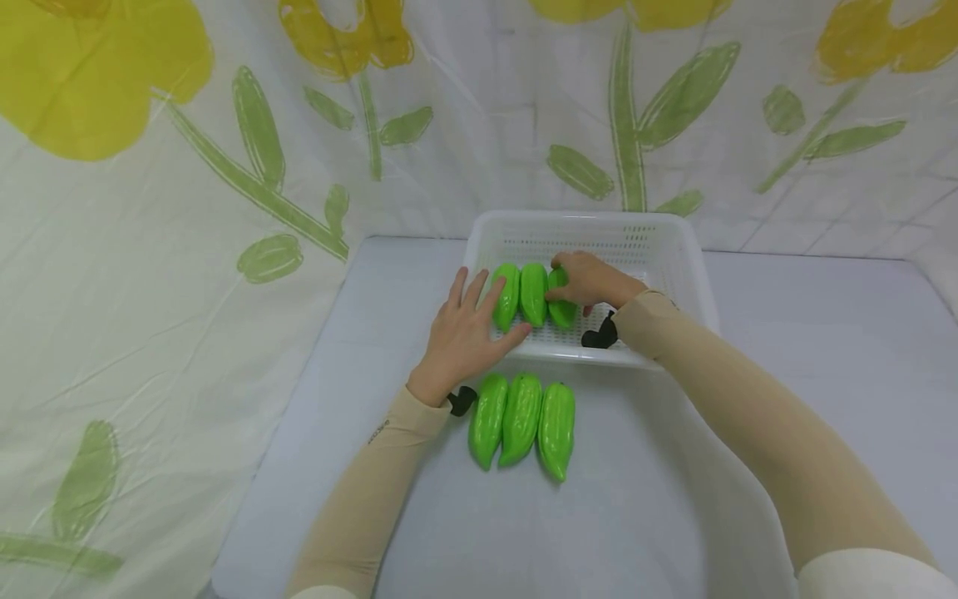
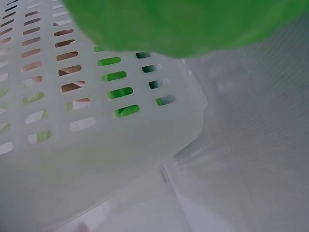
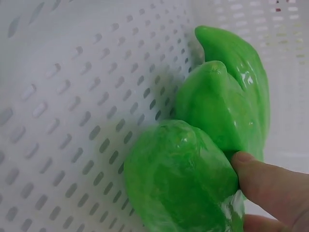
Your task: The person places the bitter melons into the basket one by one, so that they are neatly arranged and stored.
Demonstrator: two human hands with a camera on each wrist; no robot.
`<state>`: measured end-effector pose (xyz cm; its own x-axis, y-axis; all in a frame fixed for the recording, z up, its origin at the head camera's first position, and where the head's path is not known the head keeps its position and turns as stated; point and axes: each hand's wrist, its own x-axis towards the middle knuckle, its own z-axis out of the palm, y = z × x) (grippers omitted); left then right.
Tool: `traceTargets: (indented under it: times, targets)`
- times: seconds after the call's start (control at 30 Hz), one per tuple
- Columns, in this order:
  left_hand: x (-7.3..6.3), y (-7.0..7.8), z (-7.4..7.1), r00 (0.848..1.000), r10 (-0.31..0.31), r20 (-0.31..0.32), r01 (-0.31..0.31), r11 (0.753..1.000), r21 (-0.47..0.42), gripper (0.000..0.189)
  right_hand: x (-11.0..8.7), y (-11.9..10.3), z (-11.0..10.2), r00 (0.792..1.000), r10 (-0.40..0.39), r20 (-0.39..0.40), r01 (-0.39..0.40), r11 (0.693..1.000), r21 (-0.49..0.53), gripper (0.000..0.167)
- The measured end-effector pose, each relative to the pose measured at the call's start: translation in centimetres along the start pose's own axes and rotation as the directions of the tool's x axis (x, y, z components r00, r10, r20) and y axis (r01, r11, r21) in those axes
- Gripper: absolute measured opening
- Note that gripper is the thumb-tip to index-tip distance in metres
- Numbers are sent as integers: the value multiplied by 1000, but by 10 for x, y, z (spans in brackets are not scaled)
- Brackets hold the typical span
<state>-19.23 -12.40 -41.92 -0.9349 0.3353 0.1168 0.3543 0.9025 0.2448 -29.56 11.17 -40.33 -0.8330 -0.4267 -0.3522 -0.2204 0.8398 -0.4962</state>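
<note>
Three glossy green, ridged, pointed vegetables stand side by side in a white perforated basket (image 1: pixel 580 353): the left one (image 1: pixel 507 291), the middle one (image 1: pixel 533 293) and the right one (image 1: pixel 561 312). My right hand (image 1: pixel 591 279) reaches into the basket and grips the right one; in the right wrist view my thumb (image 3: pixel 260 179) presses between this vegetable (image 3: pixel 181 179) and its neighbour (image 3: pixel 212 104). Over the basket's front left corner my left hand (image 1: pixel 464 333) is spread with fingers straight, holding nothing. Whether it touches the rim cannot be told.
On the table (image 1: pixel 614 516) in front of the basket lie three more green vegetables in a row: left (image 1: pixel 488 420), middle (image 1: pixel 521 420) and right (image 1: pixel 556 428). A flowered curtain (image 1: pixel 479 141) hangs behind the table and along its left side.
</note>
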Motion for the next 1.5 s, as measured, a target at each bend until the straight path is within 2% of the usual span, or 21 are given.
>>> traceTargets:
  times: [0.4,0.87,1.13,1.37,1.5]
  targets:
    - [-1,0,-1,1000,22,-21,-22,1000,13,87,-2,4,1,1000,5,-8,-5,1000,-9,77]
    - [-1,0,-1,1000,20,-15,-20,1000,17,87,-5,6,0,1000,-6,-22,5,1000,-18,80]
    - [0,0,-2,1000,23,-17,-22,1000,16,87,-13,6,-11,995,-53,-87,49,998,-48,77]
    - [-1,1,-3,1000,13,-9,-13,1000,19,87,-25,-4,-25,976,-133,-170,122,990,-75,73]
    - [-1,1,-3,1000,5,0,-5,1000,13,88,-37,-10,-30,969,-147,-200,139,989,-50,72]
